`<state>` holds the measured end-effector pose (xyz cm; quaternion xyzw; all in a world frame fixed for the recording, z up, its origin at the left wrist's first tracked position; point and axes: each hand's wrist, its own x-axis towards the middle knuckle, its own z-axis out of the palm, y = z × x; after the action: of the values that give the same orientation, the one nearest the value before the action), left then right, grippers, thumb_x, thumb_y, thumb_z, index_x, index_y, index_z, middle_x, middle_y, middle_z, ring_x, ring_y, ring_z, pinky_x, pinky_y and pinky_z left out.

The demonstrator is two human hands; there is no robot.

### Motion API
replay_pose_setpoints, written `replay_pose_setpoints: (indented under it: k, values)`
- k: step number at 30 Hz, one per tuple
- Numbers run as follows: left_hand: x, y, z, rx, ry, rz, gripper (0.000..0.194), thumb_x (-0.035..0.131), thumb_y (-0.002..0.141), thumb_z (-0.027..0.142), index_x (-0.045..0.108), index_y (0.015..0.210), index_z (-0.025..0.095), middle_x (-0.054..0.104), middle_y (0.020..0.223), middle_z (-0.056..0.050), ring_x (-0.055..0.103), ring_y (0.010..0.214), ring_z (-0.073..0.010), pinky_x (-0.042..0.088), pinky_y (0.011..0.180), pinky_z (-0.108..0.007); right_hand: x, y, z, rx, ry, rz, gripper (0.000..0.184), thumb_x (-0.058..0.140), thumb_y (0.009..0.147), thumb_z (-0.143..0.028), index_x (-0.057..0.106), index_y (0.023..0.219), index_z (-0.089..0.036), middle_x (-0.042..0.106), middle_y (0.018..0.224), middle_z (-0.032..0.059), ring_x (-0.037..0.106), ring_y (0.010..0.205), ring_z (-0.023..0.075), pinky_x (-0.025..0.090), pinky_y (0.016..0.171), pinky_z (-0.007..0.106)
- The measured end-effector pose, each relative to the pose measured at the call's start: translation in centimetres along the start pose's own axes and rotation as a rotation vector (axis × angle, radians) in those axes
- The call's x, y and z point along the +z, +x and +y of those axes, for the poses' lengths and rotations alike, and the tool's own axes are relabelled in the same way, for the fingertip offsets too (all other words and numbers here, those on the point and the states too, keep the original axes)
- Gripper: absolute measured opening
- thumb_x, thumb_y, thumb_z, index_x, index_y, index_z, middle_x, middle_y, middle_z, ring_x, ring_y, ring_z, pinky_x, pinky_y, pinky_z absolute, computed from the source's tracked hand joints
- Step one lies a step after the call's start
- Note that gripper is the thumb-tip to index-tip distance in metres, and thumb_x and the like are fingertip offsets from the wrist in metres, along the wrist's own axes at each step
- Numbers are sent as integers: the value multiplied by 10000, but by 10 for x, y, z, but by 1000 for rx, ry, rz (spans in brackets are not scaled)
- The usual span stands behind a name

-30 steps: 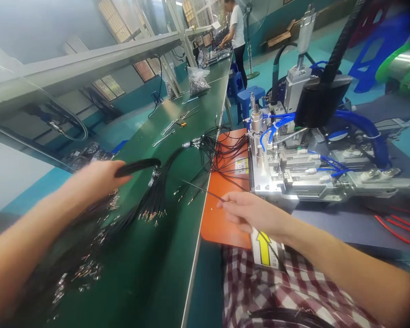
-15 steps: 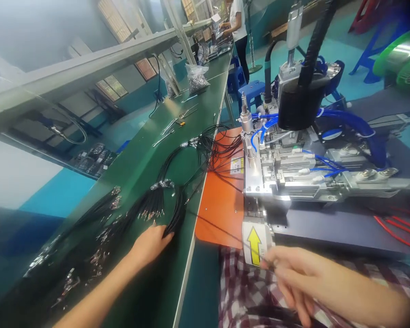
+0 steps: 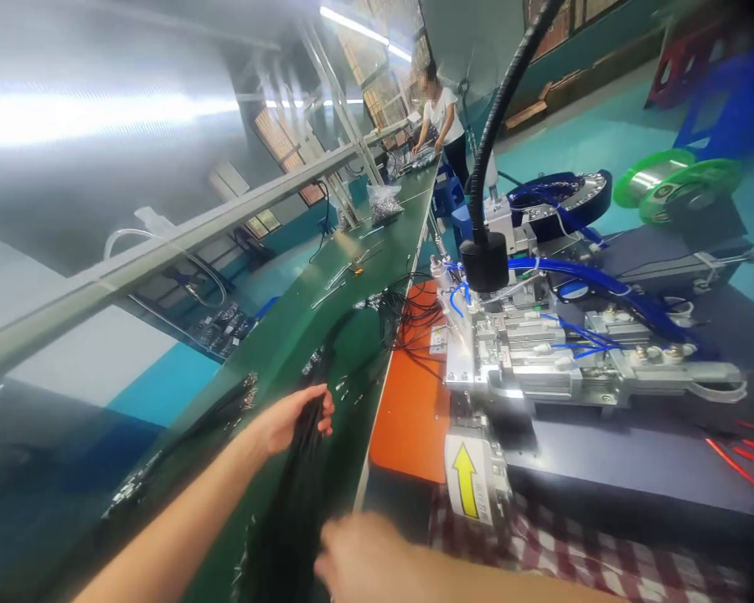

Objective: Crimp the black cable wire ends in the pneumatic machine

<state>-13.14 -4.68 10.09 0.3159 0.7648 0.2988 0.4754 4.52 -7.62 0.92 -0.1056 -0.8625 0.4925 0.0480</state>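
My left hand (image 3: 292,416) is closed round a thick bundle of black wires (image 3: 298,494) that hangs down over the green bench (image 3: 345,301). My right hand (image 3: 364,557) is low in front, blurred by motion, right beside the lower part of the same bundle; its fingers do not show. More black wires (image 3: 402,314) with metal terminals lie spread on the bench and over the orange plate (image 3: 408,419). The metal crimping machine (image 3: 540,352) with blue air hoses stands to the right.
A yellow arrow label (image 3: 468,477) sits on the machine's front. A green wire spool (image 3: 679,180) and a blue feeder bowl (image 3: 556,193) stand behind. Tools (image 3: 352,270) and a bag of parts (image 3: 384,205) lie farther along the bench, where another person (image 3: 443,121) works.
My left hand has gathered the black wires and lifted them off the bench. My right hand has dropped lower and moved left toward the bundle. The camera has tilted up.
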Motion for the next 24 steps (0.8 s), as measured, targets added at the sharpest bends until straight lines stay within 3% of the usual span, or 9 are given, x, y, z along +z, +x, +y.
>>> replay_pose_setpoints:
  k: [2, 4, 5, 8, 11, 14, 17, 19, 24]
  values:
    - [1, -1, -4, -11, -13, -30, 338, 650, 708, 507, 614, 729, 172, 628, 703, -32, 619, 619, -167, 541, 703, -354, -18, 8, 2, 67, 171, 274, 290, 400, 930, -298, 649, 947, -149, 722, 874, 121, 688, 765, 228, 475, 622, 294]
    - [1, 0, -10, -19, -18, -62, 313, 705, 686, 459, 661, 772, 161, 656, 755, -47, 638, 706, -172, 527, 722, -310, -37, 17, 5, 138, 296, 443, 318, 498, 892, -428, 617, 985, -149, 715, 888, 98, 674, 771, 207, 465, 625, 273]
    - [2, 1, -13, -24, -16, -74, 299, 735, 669, 435, 670, 758, 157, 664, 760, -49, 636, 717, -168, 518, 713, -289, -43, 22, 6, 178, 315, 457, 380, 563, 841, -496, 619, 971, -144, 715, 884, 97, 672, 778, 211, 458, 619, 270]
    - [4, 7, -22, -39, 4, -76, 287, 816, 591, 377, 637, 644, 159, 629, 640, -6, 580, 604, -131, 464, 579, -234, -48, 41, 11, 254, 263, 385, 387, 679, 732, -514, 651, 844, -144, 726, 825, 94, 681, 775, 225, 441, 600, 263]
    - [6, 14, -33, -31, 5, -59, 319, 847, 548, 351, 596, 597, 160, 568, 551, 40, 506, 524, -99, 380, 494, -202, -45, 51, 15, 301, 235, 324, 239, 625, 793, -356, 634, 668, -152, 720, 673, 70, 693, 677, 192, 440, 579, 240]
    - [6, 15, -44, -8, -42, -83, 326, 809, 608, 404, 616, 653, 145, 626, 623, 0, 557, 581, -119, 430, 574, -228, -51, 47, 20, 333, 231, 292, 204, 540, 817, -204, 605, 628, -162, 695, 565, 44, 683, 581, 162, 443, 563, 226]
    - [6, 11, -50, 8, -107, -93, 338, 761, 662, 434, 578, 661, 150, 656, 670, -41, 620, 644, -162, 481, 660, -283, -65, 36, 25, 362, 199, 328, 192, 536, 786, -144, 571, 599, -172, 688, 550, 60, 687, 627, 197, 448, 606, 265]
    - [7, 8, -50, 24, -137, -79, 343, 752, 671, 428, 540, 670, 159, 658, 689, -46, 636, 638, -167, 486, 644, -290, -70, 32, 30, 360, 215, 339, 226, 553, 784, -162, 537, 560, -182, 690, 557, 60, 679, 630, 200, 446, 616, 277]
    - [17, 7, -47, 114, -111, -25, 369, 744, 690, 414, 541, 881, 173, 648, 766, 5, 459, 425, -40, 348, 452, -204, -56, 43, 42, 301, 417, 290, 279, 676, 759, -332, 527, 570, -191, 688, 553, 4, 649, 544, 148, 444, 558, 237]
